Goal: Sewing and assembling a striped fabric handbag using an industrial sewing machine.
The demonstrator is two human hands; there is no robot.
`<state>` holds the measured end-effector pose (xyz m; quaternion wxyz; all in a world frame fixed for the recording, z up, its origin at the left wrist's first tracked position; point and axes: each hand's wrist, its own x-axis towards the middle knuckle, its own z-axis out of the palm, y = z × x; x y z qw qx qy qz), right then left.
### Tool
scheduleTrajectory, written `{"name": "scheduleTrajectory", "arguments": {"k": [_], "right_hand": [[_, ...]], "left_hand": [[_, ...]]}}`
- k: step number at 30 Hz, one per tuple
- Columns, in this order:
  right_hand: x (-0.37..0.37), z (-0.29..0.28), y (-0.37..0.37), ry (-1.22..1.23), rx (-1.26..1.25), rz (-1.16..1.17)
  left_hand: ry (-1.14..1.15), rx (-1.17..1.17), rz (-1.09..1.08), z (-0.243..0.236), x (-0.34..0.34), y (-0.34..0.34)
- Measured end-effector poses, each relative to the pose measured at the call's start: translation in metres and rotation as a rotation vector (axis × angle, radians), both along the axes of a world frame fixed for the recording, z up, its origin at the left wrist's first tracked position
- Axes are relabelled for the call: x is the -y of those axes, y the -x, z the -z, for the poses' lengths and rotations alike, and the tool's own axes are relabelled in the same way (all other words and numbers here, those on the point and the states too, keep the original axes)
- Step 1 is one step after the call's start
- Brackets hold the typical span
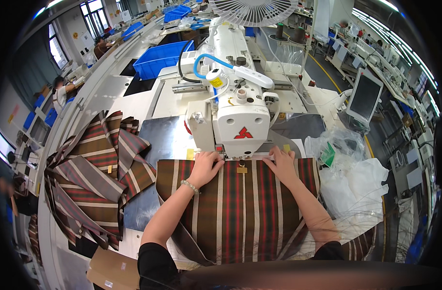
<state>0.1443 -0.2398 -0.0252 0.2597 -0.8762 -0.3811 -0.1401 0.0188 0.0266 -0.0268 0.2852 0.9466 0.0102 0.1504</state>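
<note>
A brown, red and cream striped fabric piece (259, 212) spreads in front of me, its far edge under the head of a white industrial sewing machine (230, 116). My left hand (207, 166), a beaded bracelet on its wrist, grips that edge left of the needle area. On the right, my right hand (282, 166) grips the same edge, thumb on the cloth and fingers beyond it. Between them a small gold-coloured tag (242, 170) lies on the fabric near the edge. The machine head hides the needle.
More striped fabric (93, 183) is heaped at the left. Clear plastic and white sheeting (354, 183) lie at the right, below a screen (365, 94). A blue crate (158, 60) stands behind, and a cardboard box (114, 270) sits low at the left.
</note>
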Motion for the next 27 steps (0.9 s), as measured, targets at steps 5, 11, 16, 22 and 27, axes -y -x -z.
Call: {"name": "scheduleTrajectory", "arguments": {"k": [5, 11, 16, 22, 27], "right_hand": [[0.021, -0.014, 0.021, 0.015, 0.096, -0.137], [0.024, -0.039, 0.052, -0.163, 0.185, -0.17], [0.028, -0.062, 0.07, -0.195, 0.346, -0.113], [0.025, -0.083, 0.102, -0.39, 0.338, -0.001], [0.01, -0.073, 0.135, -0.614, -0.624, -0.181]], "left_hand": [[-0.089, 0.013, 0.049, -0.018, 0.012, 0.024], [0.314, -0.059, 0.3, -0.068, 0.04, 0.022], [0.279, -0.244, 0.342, -0.101, 0.046, 0.03], [0.301, -0.163, 0.332, -0.111, 0.057, 0.052], [0.356, -0.163, 0.326, -0.106, 0.052, 0.058]]}}
